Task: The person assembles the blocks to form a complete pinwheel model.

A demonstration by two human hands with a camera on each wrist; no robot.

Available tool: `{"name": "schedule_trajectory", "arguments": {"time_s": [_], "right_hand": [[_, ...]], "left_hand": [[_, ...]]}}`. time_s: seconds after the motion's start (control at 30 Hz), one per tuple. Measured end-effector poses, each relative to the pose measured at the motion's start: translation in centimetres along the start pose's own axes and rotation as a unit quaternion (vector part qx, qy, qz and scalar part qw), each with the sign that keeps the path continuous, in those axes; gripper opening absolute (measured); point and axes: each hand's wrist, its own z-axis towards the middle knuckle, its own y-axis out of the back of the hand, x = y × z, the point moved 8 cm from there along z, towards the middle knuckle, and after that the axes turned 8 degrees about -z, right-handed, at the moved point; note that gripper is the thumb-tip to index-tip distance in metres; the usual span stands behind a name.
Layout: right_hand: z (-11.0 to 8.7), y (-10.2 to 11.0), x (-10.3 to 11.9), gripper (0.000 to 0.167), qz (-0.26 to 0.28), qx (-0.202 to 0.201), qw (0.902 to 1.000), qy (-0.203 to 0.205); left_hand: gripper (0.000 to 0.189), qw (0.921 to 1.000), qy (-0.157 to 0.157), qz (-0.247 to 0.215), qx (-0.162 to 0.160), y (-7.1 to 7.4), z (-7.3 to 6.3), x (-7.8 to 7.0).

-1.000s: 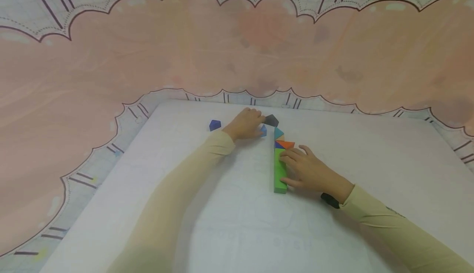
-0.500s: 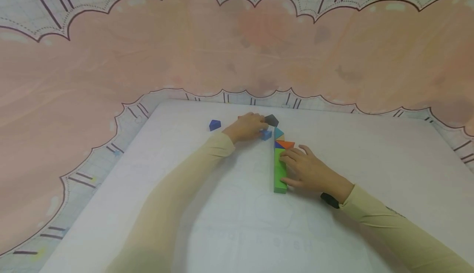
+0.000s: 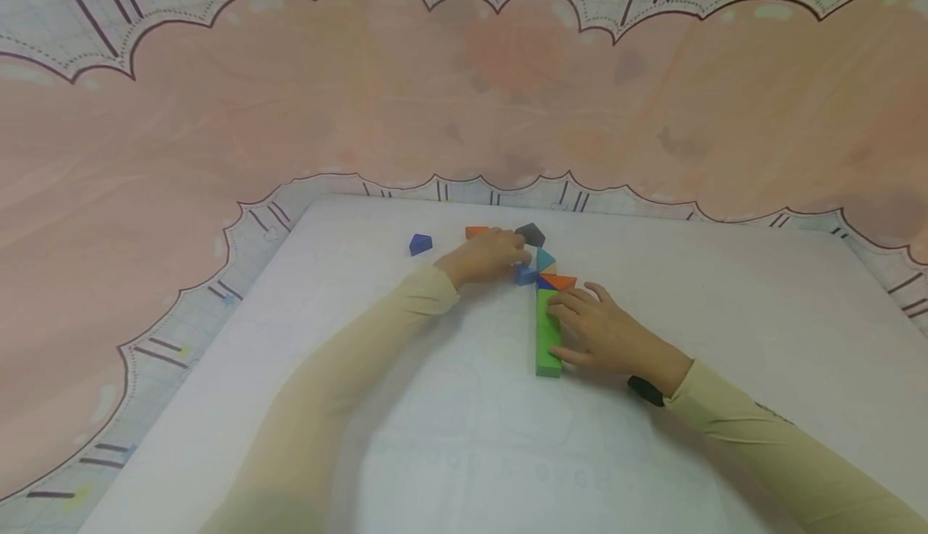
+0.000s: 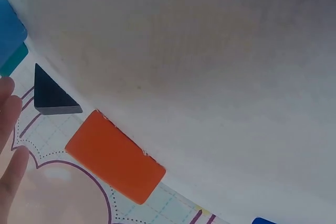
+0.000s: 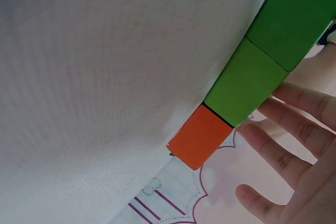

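Observation:
In the head view my left hand (image 3: 482,254) reaches to the far side of the table, its fingertips pinching a small blue block (image 3: 525,275). That block lies against the left side of a row, near a blue-and-orange triangle pair (image 3: 561,282). A teal triangular block (image 3: 546,259) and a tan piece sit at the row's far end. My right hand (image 3: 605,333) lies along the right side of the green blocks (image 3: 548,341), its fairly straight fingers touching them. The right wrist view shows two greens, a lighter block (image 5: 245,82) and a darker one (image 5: 299,19), beside an orange block (image 5: 199,136).
Beyond the left hand are an orange block (image 3: 476,232) and a dark grey block (image 3: 532,234). A dark blue block (image 3: 420,244) stands farther left. The white tabletop (image 3: 464,437) ends before a patterned pink cloth (image 3: 435,99).
My left hand has drawn slightly nearer and rightward, bringing the blue block up to the row. The orange block behind that hand has come into view. My right hand has stayed put.

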Motion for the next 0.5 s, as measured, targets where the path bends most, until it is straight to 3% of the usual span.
{"name": "schedule_trajectory", "arguments": {"time_s": [0.23, 0.5], "right_hand": [[-0.04, 0.04, 0.00, 0.055, 0.002, -0.001, 1.0000, 0.003], [-0.09, -0.04, -0.03, 0.055, 0.004, 0.000, 1.0000, 0.003]], "left_hand": [[0.031, 1.0000, -0.002, 0.004, -0.003, -0.03, -0.02, -0.20], [0.026, 0.9999, -0.005, -0.002, -0.015, -0.06, 0.04, -0.40]]}}
